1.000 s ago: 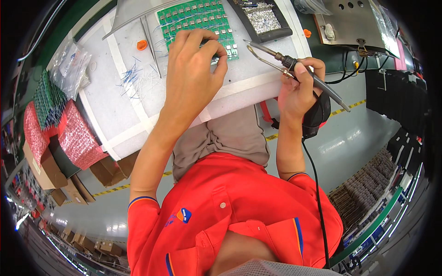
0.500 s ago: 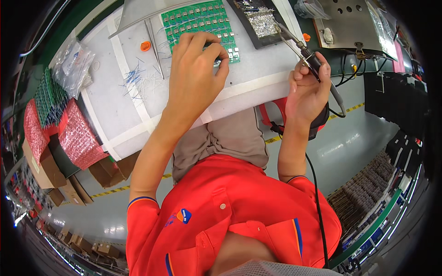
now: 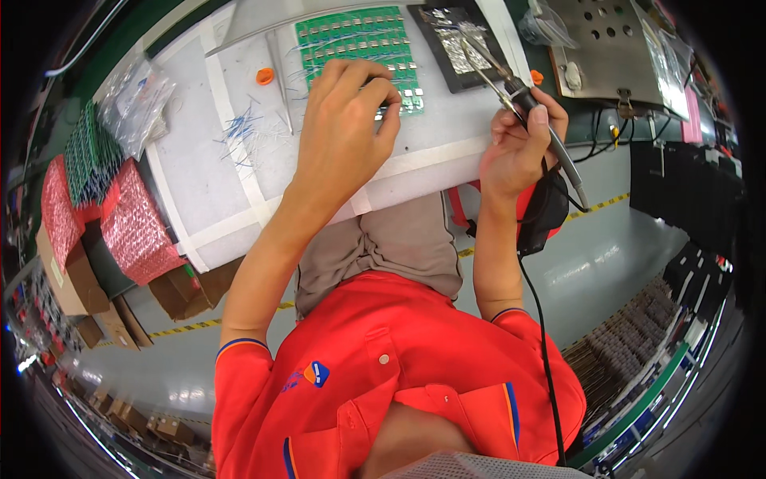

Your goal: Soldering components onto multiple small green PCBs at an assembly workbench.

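Note:
A green circuit board panel point(image 3: 355, 40) with rows of small metal parts and thin blue and white wires lies on the white work surface. My left hand point(image 3: 347, 116) is over its lower part, fingers curled and thumb and index close together; whatever they pinch is hidden. In my right hand point(image 3: 523, 148) is a soldering iron point(image 3: 523, 97) with a dark handle. A slim metal prong point(image 3: 488, 80) runs beside its shaft; I cannot tell whether it is a separate tool. Both point toward a black tray point(image 3: 447, 48) of crumpled silvery material.
Metal tweezers point(image 3: 279, 84) and loose wires point(image 3: 243, 132) lie left of the panel, near an orange ring point(image 3: 265, 76). Farther left are a clear plastic bag point(image 3: 140, 104), stacked green boards point(image 3: 92, 156) and pink bubble wrap point(image 3: 136, 227). A perforated metal box point(image 3: 610, 60) stands right.
The view has shifted slightly. My right hand has moved left with the soldering iron, and its fingers have closed more around the handle. My left hand stays over the panel's lower part.

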Tool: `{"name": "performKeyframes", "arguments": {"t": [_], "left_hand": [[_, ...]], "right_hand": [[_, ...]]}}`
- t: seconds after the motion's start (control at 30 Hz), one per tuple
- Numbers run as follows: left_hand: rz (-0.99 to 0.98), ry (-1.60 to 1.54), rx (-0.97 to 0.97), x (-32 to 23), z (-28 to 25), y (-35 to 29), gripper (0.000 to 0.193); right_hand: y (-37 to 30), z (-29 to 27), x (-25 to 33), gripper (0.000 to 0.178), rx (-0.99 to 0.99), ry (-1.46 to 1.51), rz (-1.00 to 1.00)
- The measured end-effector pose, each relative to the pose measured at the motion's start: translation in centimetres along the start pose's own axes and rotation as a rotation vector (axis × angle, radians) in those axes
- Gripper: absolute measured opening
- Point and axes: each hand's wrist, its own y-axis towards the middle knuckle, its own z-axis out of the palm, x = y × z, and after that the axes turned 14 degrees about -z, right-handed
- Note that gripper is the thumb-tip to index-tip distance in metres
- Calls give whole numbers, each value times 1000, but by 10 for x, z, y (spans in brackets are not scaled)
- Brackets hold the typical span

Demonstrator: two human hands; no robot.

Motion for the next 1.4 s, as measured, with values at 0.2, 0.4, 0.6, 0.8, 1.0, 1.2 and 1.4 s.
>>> {"name": "performKeyframes", "arguments": {"t": [0.2, 0.4, 0.6, 0.8, 1.0, 1.2, 1.4], "left_hand": [[-75, -37, 46, -2, -21, 0, 9], [-115, -139, 46, 11, -78, -3, 8], [-258, 225, 127, 53, -139, -7, 10], [-230, 314, 276, 65, -142, 4, 12], [-222, 366, 435, 67, -140, 14, 11], [-289, 402, 502, 60, -139, 22, 12], [-242, 379, 440, 53, -143, 21, 14]], "right_hand": [[0, -4, 3, 27, -51, 20, 94], [-2, 2, 6, 27, -110, 28, 112], [-2, -2, 5, 30, -27, -39, 118], [1, -4, 5, 29, -62, -30, 122], [-2, 0, -2, 25, -61, 24, 116], [-1, -3, -1, 27, -23, -9, 84], [0, -5, -1, 27, -16, 32, 60]]}}
